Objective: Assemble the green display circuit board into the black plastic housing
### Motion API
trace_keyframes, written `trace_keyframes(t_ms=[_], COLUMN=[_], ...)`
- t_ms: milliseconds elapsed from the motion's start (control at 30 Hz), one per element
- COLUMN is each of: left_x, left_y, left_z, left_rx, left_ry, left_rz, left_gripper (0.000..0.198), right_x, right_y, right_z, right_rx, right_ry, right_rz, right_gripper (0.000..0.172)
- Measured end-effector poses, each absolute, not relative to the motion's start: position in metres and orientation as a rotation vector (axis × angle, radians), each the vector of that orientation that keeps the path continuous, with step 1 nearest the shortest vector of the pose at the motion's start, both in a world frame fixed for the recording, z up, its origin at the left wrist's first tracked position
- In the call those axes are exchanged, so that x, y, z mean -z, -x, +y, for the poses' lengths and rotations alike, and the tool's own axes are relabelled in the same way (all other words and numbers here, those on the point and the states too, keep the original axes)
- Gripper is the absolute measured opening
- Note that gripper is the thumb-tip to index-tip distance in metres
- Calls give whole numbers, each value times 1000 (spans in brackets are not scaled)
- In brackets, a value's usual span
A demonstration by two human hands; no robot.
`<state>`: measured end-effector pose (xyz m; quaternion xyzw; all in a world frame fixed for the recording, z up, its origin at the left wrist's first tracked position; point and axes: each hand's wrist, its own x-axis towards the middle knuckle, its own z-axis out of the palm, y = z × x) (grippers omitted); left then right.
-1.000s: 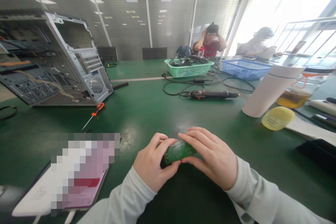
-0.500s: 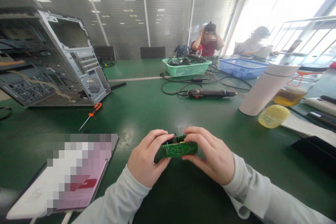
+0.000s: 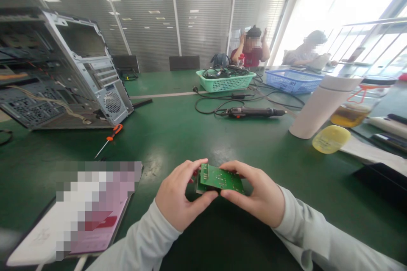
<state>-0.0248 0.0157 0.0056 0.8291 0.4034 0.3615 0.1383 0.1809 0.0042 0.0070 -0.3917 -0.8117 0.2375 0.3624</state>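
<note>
Between my two hands is a green circuit board (image 3: 222, 178), its flat face with solder points tilted up at me. My left hand (image 3: 178, 190) grips the board's left end, thumb along the lower edge and fingers over the top corner. The right end is held by my right hand (image 3: 259, 192), with the thumb below and the fingers behind the far edge. Parts on the board's underside are mostly hidden. Below it lies the dark green table top (image 3: 178, 139).
Left: an open computer case (image 3: 79, 72), an orange-handled screwdriver (image 3: 110, 139) and a tablet (image 3: 127, 207). Beyond my hands: an electric screwdriver (image 3: 254, 112), a green basket of cables (image 3: 225, 82) and a blue basket (image 3: 292, 81). Right: a white tumbler (image 3: 321, 108). Two people sit across.
The circuit board has been turned in my hands. Its narrow side and inner parts faced me before; now its broad soldered face shows. Both hands keep hold of it.
</note>
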Motion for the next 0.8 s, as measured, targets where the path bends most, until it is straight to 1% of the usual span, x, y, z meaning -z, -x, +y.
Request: trace_keyframes(t_ms=[67, 100, 233, 300, 400, 467, 533, 600, 733, 800], left_x=[-3, -2, 4, 5, 3, 0, -2, -3, -1, 0], left_y=[25, 25, 27, 28, 27, 26, 25, 25, 24, 23], left_z=[16, 16, 17, 18, 21, 22, 22, 22, 22, 23], left_rx=[-1014, -1008, -1016, -1019, -1007, -996, -997, -1007, -1065, -1100], left_ry=[-2287, -2230, -2075, -2039, -1984, -1950, -1924, -1904, -1804, -1730], left_rz=[1185, 1186, 1162, 1172, 1205, 1214, 1217, 1232, 1302, 1318], left_gripper=[48, 49, 50, 47, 44, 43, 42, 40, 39, 39], right_x=[-4, -3, 1, 2, 4, 5, 5, 4, 2, 2], right_y=[-179, -178, -172, -173, -177, -181, -183, -184, -183, -181], right_z=[4, 5, 9, 12, 15, 16, 16, 16, 17, 18], right_rx=[-867, -998, -1504, -1704, -2052, -2231, -2292, -2284, -2184, -2085], right_ry=[1054, 1054, 1030, 996, 841, 728, 668, 673, 777, 844], right_rz=[-1974, -1899, -1527, -1362, -1133, -1011, -949, -908, -896, -962], right_gripper=[28, 33, 58, 64, 64, 56, 46, 40, 40, 45])
